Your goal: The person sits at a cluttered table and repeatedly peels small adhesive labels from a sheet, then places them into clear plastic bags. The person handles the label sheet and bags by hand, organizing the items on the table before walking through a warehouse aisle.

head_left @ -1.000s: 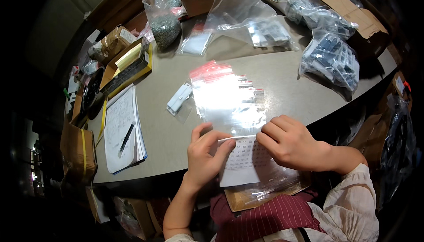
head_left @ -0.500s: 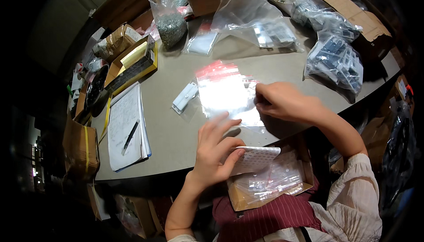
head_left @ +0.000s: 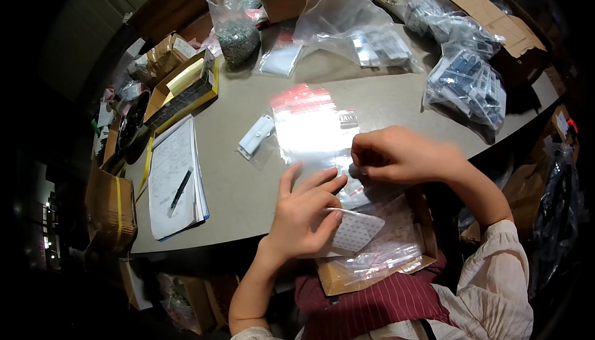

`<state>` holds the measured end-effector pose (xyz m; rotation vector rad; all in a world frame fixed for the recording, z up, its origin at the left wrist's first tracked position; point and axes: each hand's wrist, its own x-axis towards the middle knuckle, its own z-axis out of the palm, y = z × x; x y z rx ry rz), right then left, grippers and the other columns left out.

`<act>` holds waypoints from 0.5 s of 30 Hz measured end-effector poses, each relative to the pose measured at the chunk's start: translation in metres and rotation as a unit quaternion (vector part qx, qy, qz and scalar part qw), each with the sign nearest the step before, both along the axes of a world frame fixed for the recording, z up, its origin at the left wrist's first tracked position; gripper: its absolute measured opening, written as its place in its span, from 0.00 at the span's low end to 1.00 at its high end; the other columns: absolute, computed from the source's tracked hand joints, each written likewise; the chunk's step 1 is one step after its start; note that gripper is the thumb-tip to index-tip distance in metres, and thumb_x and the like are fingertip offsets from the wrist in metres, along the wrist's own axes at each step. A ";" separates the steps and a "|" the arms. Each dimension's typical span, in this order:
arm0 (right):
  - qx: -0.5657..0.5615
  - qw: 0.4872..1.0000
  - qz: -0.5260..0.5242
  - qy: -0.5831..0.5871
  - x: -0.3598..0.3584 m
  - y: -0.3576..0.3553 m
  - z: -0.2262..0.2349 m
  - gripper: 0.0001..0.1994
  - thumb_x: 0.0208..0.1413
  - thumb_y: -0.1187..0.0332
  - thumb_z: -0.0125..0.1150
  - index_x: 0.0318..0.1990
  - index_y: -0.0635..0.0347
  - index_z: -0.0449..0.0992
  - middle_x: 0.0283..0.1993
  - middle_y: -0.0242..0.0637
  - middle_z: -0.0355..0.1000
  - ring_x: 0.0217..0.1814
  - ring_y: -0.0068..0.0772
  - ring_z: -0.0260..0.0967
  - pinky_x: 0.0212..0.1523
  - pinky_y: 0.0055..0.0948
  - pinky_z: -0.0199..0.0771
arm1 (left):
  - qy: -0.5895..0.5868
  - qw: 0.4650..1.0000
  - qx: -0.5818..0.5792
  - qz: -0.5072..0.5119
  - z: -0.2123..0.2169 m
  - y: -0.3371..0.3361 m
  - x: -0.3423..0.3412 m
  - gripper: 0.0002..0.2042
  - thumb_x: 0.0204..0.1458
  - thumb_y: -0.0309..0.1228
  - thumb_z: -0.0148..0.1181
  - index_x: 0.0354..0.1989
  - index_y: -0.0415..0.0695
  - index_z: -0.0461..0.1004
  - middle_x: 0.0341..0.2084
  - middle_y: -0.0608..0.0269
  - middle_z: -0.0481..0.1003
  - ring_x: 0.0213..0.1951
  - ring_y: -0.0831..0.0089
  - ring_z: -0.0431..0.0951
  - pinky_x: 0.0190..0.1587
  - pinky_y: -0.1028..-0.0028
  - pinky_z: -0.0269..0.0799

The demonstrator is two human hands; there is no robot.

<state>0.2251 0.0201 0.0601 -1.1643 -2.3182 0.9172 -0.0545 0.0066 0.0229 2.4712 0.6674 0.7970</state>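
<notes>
My left hand [head_left: 304, 216] pinches a white sheet printed with rows of small marks [head_left: 358, 231] between thumb and index finger, its other fingers spread. The sheet curls over an open cardboard box [head_left: 334, 283] on my lap, which holds clear plastic bags [head_left: 387, 259]. My right hand [head_left: 406, 154] has its fingers pressed together at the right edge of a fanned stack of clear zip bags [head_left: 307, 132] with red tops. What those fingertips grip is hidden. Left of the stack lies a white plastic part [head_left: 256, 135] in a clear bag.
A notebook [head_left: 170, 179] with a black pen [head_left: 180, 191] lies at the left, beside a yellow-black tray [head_left: 186, 92]. Farther back stand a bag of small metal pieces [head_left: 237, 39] and a large clear bag [head_left: 338, 21]. Bagged dark parts [head_left: 468, 86] sit at the right.
My right hand has moved down and slightly left along the stack's edge, toward my left hand. The sheet in my left hand has tilted, its free end now lower.
</notes>
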 end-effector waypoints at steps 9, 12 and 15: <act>0.133 0.962 -0.137 -0.194 -0.010 -0.022 -0.021 0.14 0.62 0.65 0.68 0.42 0.64 0.71 0.36 0.49 0.76 0.41 0.55 0.76 0.42 0.48 0.76 | -0.077 0.994 -0.069 -0.022 0.000 0.002 -0.008 0.03 0.51 0.26 0.67 0.32 0.42 0.80 0.46 0.58 0.87 0.58 0.60 0.84 0.72 0.46 0.56; 0.045 0.986 -0.100 -0.122 0.008 -0.037 -0.010 0.16 0.62 0.58 0.70 0.43 0.62 0.73 0.37 0.47 0.78 0.41 0.56 0.77 0.42 0.47 0.75 | -0.136 0.982 -0.127 -0.017 -0.001 0.000 -0.015 0.04 0.52 0.24 0.66 0.35 0.40 0.82 0.44 0.58 0.88 0.55 0.61 0.85 0.71 0.48 0.60; -0.024 0.994 -0.046 -0.098 0.011 -0.048 0.002 0.14 0.63 0.59 0.69 0.44 0.60 0.76 0.36 0.45 0.77 0.40 0.53 0.78 0.40 0.46 0.75 | -0.148 0.975 -0.165 0.010 -0.004 0.002 -0.014 0.06 0.54 0.23 0.64 0.39 0.38 0.84 0.42 0.58 0.88 0.53 0.61 0.86 0.71 0.49 0.61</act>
